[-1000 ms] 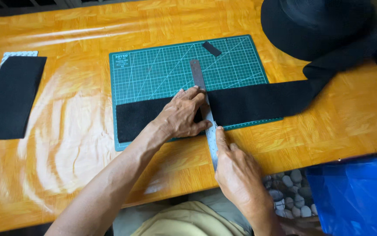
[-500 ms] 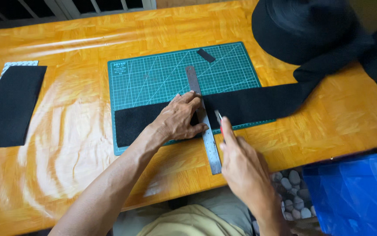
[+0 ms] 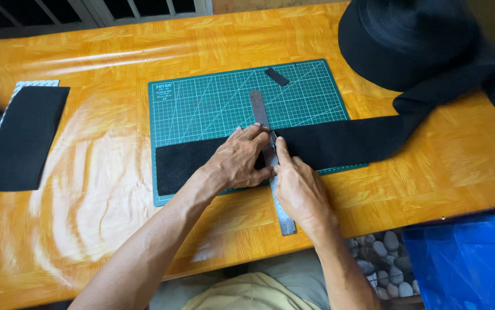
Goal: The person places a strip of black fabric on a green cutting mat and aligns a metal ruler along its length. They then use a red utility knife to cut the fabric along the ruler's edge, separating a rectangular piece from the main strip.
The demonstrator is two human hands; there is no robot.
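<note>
Steel ruler (image 3: pixel 271 161) long axis near-far across black strip (image 3: pixel 339 140), L hand (image 3: pixel 237 161) pressing

Home craft or sewing workspace. Orange wood-pattern table (image 3: pixel 115 229) mid-frame carries green gridded cutting mat (image 3: pixel 213 103), steel ruler (image 3: pixel 270 166), black fabric strip (image 3: pixel 345 140); fabric roll (image 3: pixel 408 40) upper right; pebble floor (image 3: pixel 382 264) lower right.
</note>
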